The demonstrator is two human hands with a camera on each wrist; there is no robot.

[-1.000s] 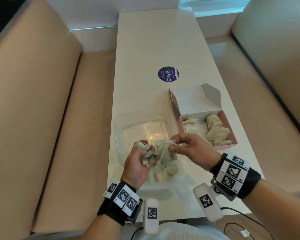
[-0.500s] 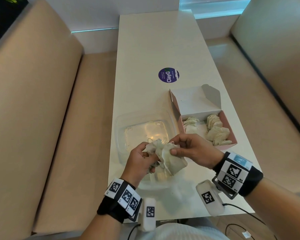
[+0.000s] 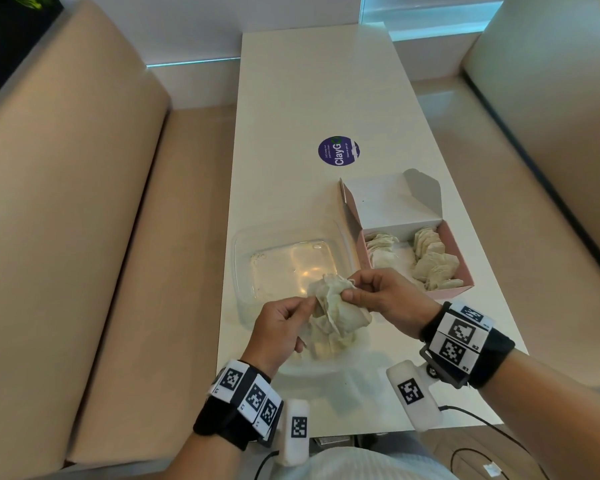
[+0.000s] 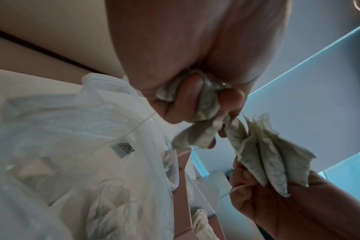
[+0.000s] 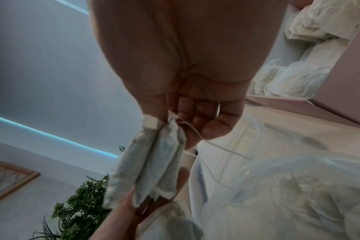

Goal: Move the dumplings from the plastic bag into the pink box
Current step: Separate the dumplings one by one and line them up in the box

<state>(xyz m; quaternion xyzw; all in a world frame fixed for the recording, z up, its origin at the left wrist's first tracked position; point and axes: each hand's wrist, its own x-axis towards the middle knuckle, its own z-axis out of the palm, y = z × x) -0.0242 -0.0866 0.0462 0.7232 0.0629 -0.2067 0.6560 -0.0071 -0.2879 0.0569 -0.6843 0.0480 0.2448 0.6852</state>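
Note:
Both hands work over the plastic bag (image 3: pixel 326 351), which lies crumpled at the near end of a clear container. My right hand (image 3: pixel 352 289) pinches the top of a bunch of pale, flat dumplings (image 3: pixel 340 310) with thin strings. My left hand (image 3: pixel 307 304) grips a crumpled dumpling or two in its curled fingers (image 4: pixel 203 104), touching the bunch's left edge. The bunch (image 5: pixel 152 162) hangs fanned out from the right thumb and fingers. The open pink box (image 3: pixel 461 247) stands to the right with several dumplings (image 3: pixel 433 265) inside. More dumplings show inside the bag (image 4: pixel 105 199).
The clear plastic container (image 3: pixel 253 244) sits left of the box on the white table (image 3: pixel 309 98). A round purple sticker (image 3: pixel 338 151) lies farther back. The box's white lid (image 3: pixel 392 202) stands open behind it. Beige benches flank the table on both sides.
The right hand has drawn the bunch of dumplings up and a little rightward, out of the bag. The left hand has followed it inward, keeping its own clump.

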